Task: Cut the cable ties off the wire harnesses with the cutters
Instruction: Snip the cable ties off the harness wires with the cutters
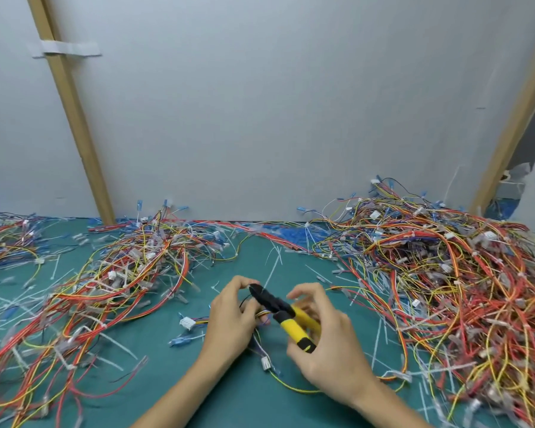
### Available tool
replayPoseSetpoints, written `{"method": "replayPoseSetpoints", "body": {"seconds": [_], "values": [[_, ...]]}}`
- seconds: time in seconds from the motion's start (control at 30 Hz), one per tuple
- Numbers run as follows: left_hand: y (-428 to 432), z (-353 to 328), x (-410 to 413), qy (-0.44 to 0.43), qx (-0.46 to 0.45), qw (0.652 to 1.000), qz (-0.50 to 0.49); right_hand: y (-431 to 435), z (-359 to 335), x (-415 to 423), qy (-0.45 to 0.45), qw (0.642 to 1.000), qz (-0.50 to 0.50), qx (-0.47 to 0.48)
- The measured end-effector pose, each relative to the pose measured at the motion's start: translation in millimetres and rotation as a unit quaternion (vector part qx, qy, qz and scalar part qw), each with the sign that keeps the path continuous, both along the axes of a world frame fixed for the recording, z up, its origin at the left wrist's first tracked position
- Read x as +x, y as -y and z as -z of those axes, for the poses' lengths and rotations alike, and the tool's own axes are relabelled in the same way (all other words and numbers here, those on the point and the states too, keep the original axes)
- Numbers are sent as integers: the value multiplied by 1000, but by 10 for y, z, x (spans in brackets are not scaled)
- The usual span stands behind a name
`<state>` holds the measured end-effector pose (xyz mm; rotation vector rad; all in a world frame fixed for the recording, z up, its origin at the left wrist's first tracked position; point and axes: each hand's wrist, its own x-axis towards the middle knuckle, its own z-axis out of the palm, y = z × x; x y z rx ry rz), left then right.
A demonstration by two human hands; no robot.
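Backed by a grey wall panel (275,103) with two slanted wooden battens, a green mat (173,393) strewn with clipped white tie offcuts and flanked by a big heap of wire harnesses (451,273) on the right and a smaller tangle (130,273) on the left. At centre, above the mat: left hand (229,319), fingers curled tight around a small wire harness (261,315), white connector (187,322) sticking out beside it. Right hand (328,344) wrapped around the yellow handles of the cutters (283,313), index finger lifted, black tip pressed in among the left fingertips; cable tie itself too hidden to make out
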<state>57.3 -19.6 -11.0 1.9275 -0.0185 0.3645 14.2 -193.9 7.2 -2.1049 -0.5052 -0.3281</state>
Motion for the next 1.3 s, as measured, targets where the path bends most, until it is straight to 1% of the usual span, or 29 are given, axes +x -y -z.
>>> {"method": "replayPoseSetpoints", "body": {"seconds": [0.1,0.13,0.23,0.33,0.6,0.83,1.07,1.3], "values": [[-1,35,27,-14,-119,993,16,230,-36,156,95,987,72,-112],[2,41,33,-19,-147,989,20,294,-12,198,106,979,98,-143],[7,33,30,-30,-196,980,33,378,80,275,72,969,145,-185],[3,31,27,-27,-199,979,39,372,107,314,54,968,150,-194],[-9,40,33,-19,-197,978,59,350,96,300,69,967,120,-213],[-55,17,-9,-17,-169,978,124,316,89,247,89,966,102,-221],[-87,-35,-88,-60,-225,948,218,311,73,218,113,967,81,-212],[-115,-65,-100,-82,-199,940,263,315,73,199,127,968,75,-205]]}}
